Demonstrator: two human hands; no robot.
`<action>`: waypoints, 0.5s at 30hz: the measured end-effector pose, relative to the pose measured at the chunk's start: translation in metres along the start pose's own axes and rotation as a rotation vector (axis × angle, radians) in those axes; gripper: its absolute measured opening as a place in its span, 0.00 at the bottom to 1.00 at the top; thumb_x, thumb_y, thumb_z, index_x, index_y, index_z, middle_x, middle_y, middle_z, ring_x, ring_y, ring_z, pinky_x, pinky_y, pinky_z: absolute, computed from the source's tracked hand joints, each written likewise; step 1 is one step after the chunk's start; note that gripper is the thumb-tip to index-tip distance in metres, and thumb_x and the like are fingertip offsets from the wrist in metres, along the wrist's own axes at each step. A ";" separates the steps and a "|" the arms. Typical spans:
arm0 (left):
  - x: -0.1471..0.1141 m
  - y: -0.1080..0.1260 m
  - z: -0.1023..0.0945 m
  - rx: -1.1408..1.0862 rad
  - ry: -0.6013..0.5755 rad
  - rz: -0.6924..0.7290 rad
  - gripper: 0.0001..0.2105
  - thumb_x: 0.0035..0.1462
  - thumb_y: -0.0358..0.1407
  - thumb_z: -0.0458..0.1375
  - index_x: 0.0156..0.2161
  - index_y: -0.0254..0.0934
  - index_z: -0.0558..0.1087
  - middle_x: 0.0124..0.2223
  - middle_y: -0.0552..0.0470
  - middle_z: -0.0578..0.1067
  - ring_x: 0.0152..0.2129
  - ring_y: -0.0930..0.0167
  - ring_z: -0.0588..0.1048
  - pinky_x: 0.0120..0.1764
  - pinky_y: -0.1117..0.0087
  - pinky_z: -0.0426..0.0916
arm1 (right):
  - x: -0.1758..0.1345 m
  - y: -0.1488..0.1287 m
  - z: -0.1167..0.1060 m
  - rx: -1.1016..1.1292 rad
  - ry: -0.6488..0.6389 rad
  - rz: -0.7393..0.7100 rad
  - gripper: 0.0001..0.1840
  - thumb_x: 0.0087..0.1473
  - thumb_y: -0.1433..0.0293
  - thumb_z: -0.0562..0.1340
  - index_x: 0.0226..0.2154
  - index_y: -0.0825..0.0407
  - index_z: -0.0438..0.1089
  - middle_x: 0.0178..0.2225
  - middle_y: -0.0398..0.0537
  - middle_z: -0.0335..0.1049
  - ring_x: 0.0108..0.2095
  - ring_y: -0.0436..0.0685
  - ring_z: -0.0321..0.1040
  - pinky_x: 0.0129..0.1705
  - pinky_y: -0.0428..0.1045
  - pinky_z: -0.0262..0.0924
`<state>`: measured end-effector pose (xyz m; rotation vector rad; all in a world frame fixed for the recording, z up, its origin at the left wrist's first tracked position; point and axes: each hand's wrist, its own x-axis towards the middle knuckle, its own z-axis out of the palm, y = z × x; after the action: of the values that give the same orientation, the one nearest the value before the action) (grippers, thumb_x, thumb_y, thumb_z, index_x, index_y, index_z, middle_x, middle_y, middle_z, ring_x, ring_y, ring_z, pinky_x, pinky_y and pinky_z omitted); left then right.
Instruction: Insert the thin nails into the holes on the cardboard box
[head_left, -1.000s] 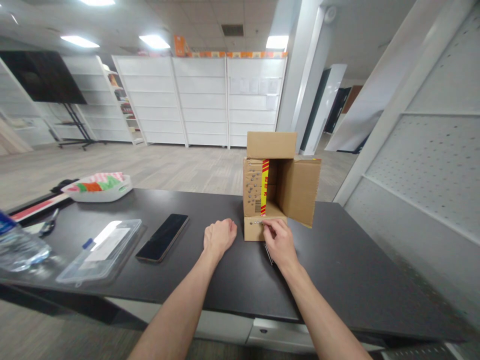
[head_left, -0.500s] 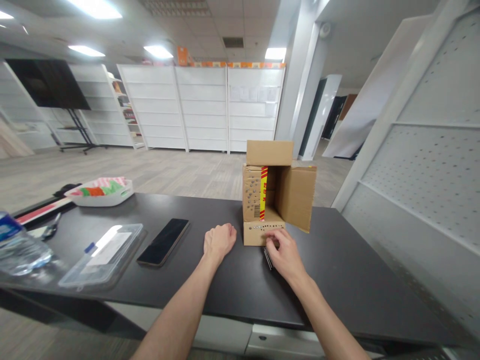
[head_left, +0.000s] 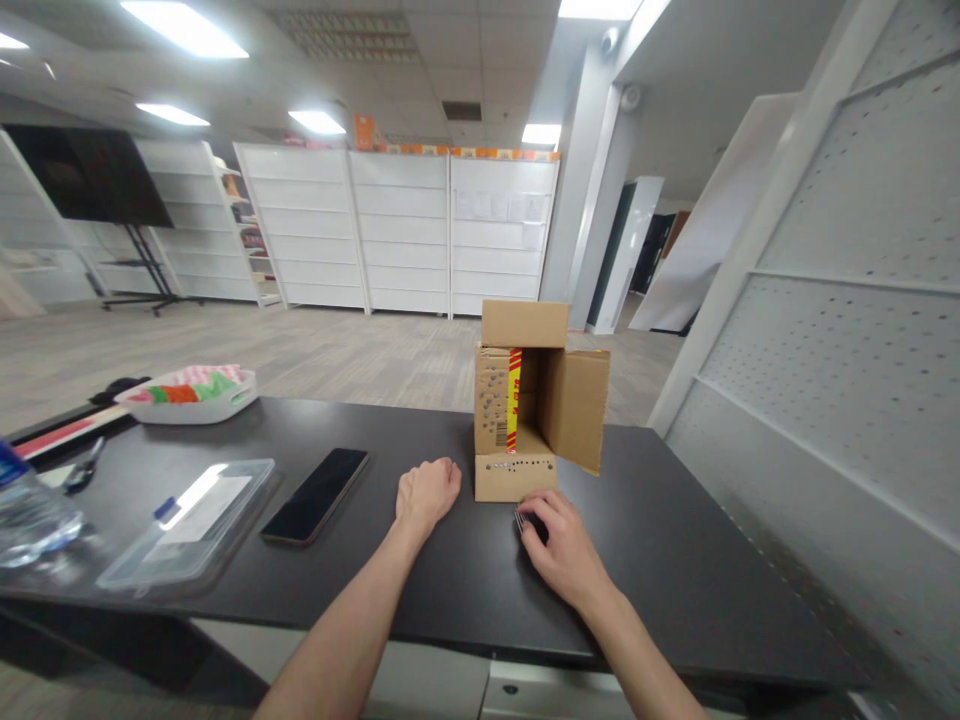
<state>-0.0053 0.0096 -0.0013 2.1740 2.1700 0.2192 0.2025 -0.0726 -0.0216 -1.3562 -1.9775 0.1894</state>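
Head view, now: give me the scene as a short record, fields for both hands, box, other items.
left hand: curled on the table, left of the box; contents hidden
right hand: before the box, fingers curled by thin metal pieces; grip unclear
box: cardboard, front open, flaps spread, dark dots along lower flap
table: dark top
left side: phone, clear plastic case, bottle, white basket with coloured contents

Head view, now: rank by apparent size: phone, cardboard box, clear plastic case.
1. Cardboard box, flaps included
2. Clear plastic case
3. Phone

Apparent size only: the case and phone sit nearer the camera than the box.
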 end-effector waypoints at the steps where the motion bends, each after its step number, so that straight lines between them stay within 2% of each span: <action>1: -0.001 0.001 -0.001 0.001 -0.001 -0.005 0.21 0.61 0.44 0.41 0.39 0.38 0.75 0.38 0.40 0.77 0.37 0.59 0.77 0.38 0.63 0.66 | 0.000 -0.001 0.001 -0.022 -0.004 -0.006 0.10 0.51 0.76 0.55 0.35 0.49 0.68 0.38 0.47 0.68 0.42 0.58 0.64 0.45 0.53 0.57; 15: -0.002 0.002 -0.004 0.006 0.020 -0.015 0.20 0.61 0.43 0.41 0.38 0.38 0.75 0.37 0.41 0.78 0.36 0.59 0.77 0.37 0.64 0.67 | 0.001 -0.005 0.003 -0.129 0.001 -0.044 0.12 0.47 0.78 0.55 0.33 0.48 0.67 0.37 0.46 0.67 0.40 0.57 0.63 0.43 0.51 0.54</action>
<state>-0.0035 0.0071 0.0031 2.1668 2.1992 0.2348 0.1967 -0.0733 -0.0209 -1.3912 -2.0465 0.0402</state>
